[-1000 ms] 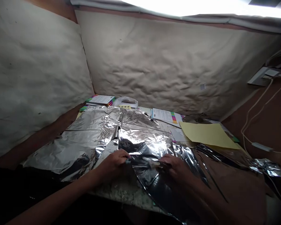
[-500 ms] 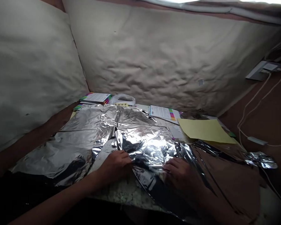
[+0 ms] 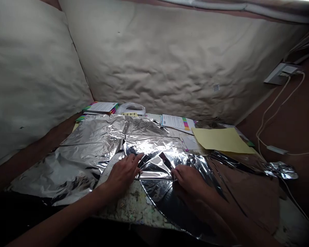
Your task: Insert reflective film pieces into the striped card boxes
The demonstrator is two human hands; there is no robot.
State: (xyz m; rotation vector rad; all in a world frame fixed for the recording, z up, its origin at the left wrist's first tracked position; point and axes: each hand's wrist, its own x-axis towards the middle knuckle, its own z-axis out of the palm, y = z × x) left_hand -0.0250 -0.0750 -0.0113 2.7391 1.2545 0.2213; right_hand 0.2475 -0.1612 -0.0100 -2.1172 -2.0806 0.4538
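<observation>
The left hand (image 3: 123, 176) lies with its fingers spread, tips on a fold of a crumpled silver aluminium foil sheet (image 3: 154, 145), beyond which sits a white plastic bag (image 3: 130, 108), its contents unreadable. The right hand (image 3: 192, 181), fingers close together, rests on the same fold; whether either hand pinches the foil cannot be told.

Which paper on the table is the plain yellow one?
The yellow sheet at the right, lying flat beside the foil; the leaflet to its left is white with a coloured stripe.
</observation>
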